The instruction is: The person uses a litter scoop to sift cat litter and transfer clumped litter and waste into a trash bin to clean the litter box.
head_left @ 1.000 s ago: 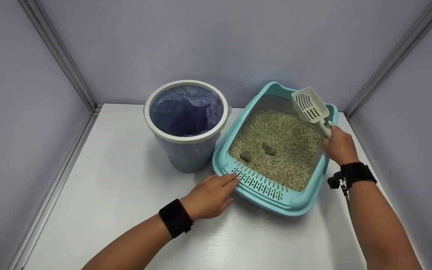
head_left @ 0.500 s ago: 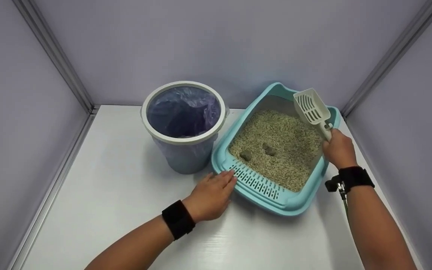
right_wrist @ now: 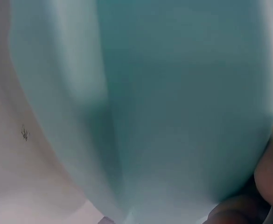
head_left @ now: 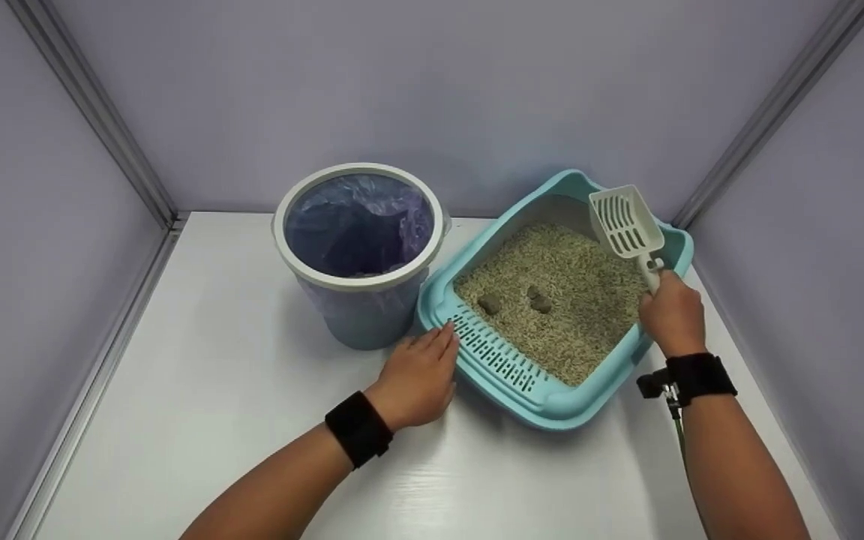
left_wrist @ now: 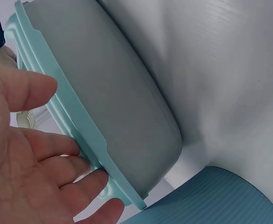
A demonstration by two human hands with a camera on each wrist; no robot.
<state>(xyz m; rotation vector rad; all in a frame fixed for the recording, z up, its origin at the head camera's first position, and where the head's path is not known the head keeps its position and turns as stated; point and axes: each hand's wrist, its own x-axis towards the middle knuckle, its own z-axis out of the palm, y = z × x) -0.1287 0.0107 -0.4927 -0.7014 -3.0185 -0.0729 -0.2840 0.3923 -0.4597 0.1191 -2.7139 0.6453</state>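
A light-blue litter box [head_left: 507,401] with a slotted front ledge stands on the table, holding tan pellet litter [head_left: 582,274] and a few dark clumps [head_left: 489,304]. My left hand [head_left: 417,379] touches the ledge's left end with straight fingers; in the left wrist view the fingertips [left_wrist: 99,179] lie along the rim, thumb apart. At the box's right rim, my right hand [head_left: 673,315] grips the handle of a cream litter scoop [head_left: 653,240], its slotted head over the box's far right side with no clump on it. The box's blue wall [right_wrist: 183,107] fills most of the right wrist view.
Close to the box's left side stands a round bin [head_left: 361,319] with a white rim ring and a purple-blue bag lining. Pale walls [head_left: 432,90] enclose the white table [head_left: 229,322] at the back and sides.
The litter box has turned slightly clockwise, with both hands moving along with it. The scoop stays in the right hand over the box. The head view has shifted a little to the right.
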